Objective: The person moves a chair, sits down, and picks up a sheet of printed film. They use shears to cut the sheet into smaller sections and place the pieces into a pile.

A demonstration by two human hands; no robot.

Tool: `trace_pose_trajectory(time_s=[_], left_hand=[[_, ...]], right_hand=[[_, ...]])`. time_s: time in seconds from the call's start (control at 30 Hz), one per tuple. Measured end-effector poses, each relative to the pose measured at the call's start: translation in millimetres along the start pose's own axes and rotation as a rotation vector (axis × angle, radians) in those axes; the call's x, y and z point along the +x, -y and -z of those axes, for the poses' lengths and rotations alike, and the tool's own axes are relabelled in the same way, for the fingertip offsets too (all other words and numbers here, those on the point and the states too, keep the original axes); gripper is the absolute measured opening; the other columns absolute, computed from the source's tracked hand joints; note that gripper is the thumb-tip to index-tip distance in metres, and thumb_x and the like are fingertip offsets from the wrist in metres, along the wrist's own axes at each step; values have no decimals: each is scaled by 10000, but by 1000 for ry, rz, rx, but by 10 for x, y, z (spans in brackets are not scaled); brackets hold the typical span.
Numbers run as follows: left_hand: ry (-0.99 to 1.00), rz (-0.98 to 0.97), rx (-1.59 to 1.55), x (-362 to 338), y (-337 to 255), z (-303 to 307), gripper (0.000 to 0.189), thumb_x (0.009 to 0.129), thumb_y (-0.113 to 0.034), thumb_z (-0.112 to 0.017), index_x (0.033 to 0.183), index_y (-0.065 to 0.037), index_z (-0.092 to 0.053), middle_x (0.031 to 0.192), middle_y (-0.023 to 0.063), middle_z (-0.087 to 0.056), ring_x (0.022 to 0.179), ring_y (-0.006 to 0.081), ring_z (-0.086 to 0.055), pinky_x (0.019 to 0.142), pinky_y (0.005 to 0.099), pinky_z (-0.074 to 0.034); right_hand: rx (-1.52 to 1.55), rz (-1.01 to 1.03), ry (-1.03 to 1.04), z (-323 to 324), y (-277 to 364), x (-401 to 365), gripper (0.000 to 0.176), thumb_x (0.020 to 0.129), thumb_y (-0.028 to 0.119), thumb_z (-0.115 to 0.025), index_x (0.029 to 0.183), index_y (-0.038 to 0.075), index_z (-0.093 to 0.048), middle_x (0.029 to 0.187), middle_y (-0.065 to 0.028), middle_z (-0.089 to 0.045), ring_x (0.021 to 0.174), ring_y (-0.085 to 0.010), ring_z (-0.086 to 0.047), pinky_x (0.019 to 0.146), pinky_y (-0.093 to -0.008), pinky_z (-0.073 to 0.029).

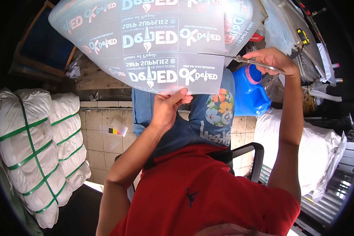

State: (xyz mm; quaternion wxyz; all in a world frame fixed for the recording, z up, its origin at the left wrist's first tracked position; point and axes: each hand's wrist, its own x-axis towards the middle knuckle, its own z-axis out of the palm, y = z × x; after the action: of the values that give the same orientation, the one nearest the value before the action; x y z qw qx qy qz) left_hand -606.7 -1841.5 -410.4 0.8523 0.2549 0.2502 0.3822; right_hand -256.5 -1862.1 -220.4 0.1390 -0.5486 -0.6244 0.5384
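A large translucent plastic sheet [153, 53] printed with repeated white lettering, which appears upside down, spreads in front of me and curls at its sides. My left hand [168, 107] pinches its near edge between thumb and fingers, above my lap. My right hand [277, 61] is wrapped around a pair of metal scissors [241, 59] at the sheet's right edge. The blades point left and lie across the sheet, along a row between printed blocks. Part of the scissor handles is hidden by my fingers.
A blue plastic jug [247, 90] with a pink neck ring stands right of my legs. White bales [31, 149] tied with green straps are stacked at left. A white sack [299, 149] lies at right, near a chair armrest [257, 151]. A yellow tape measure [303, 36] is at upper right.
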Motion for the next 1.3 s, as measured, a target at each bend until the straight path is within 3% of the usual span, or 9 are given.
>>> trace_pose_trajectory(time_s=[0.3, 0.4, 0.57, 0.67, 0.77, 1.1, 1.17, 1.3], left_hand=[[-4, 6, 15, -1, -8, 5, 172, 911, -52, -675, 1073, 7, -672, 924, 115, -726, 775, 174, -710, 735, 289, -584], [-21, 19, 16, -1, -19, 3, 182, 893, -81, -714, 1043, 17, -682, 926, 124, -721, 779, 182, -698, 728, 298, -570], [-26, 16, 35, -6, -28, -6, 169, 907, -80, -694, 1050, 8, -679, 920, 113, -723, 771, 171, -699, 728, 292, -568], [-25, 9, 41, -9, -32, -21, 151, 919, -74, -674, 1052, 0, -678, 906, 103, -724, 764, 161, -699, 732, 288, -567], [-15, 6, 31, -4, -15, 15, 161, 911, -75, -688, 1049, 6, -675, 922, 110, -720, 765, 168, -697, 725, 291, -567], [-25, 0, 22, -15, -27, 12, 173, 893, -60, -706, 1044, 19, -674, 935, 119, -719, 761, 170, -699, 721, 290, -576], [-27, -1, 25, -16, -28, 8, 171, 892, -57, -706, 1041, 21, -675, 934, 122, -719, 757, 170, -700, 718, 287, -577], [-44, -5, 31, -25, -23, 12, 164, 888, -53, -709, 1029, 26, -678, 933, 127, -719, 751, 170, -702, 706, 282, -577]], right_hand=[[26, -14, 12, -2, -54, 40, 1123, 688, 839, -623, 1349, -64, -535, 615, 33, -514, 522, -18, -462, 470, -169, -299], [83, -12, 4, 12, -89, 30, 1066, 707, 764, -686, 1356, -66, -528, 634, 28, -541, 539, -21, -479, 489, -168, -330], [135, -11, 47, 32, -68, -4, 914, 711, 468, -848, 1373, -65, -511, 682, 11, -587, 585, -35, -515, 532, -189, -381], [223, 32, 87, 20, -84, 67, 903, 717, 449, -849, 1378, -63, -508, 692, 7, -591, 593, -35, -517, 538, -192, -385], [112, 52, 69, -37, -91, 198, 889, 739, 475, -826, 1376, -60, -511, 685, 6, -591, 590, -36, -524, 539, -187, -391], [163, 43, 173, 65, -46, 302, 800, 796, 460, -796, 1368, -37, -537, 688, 6, -575, 616, -38, -519, 584, -192, -416], [29, 120, 125, 18, -118, 430, 836, 829, 573, -721, 1364, -43, -538, 670, 4, -567, 576, -27, -497, 547, -180, -401], [-24, 116, 74, -83, -74, 550, 875, 844, 645, -651, 1357, -54, -539, 648, 3, -555, 530, -25, -467, 500, -177, -360]])
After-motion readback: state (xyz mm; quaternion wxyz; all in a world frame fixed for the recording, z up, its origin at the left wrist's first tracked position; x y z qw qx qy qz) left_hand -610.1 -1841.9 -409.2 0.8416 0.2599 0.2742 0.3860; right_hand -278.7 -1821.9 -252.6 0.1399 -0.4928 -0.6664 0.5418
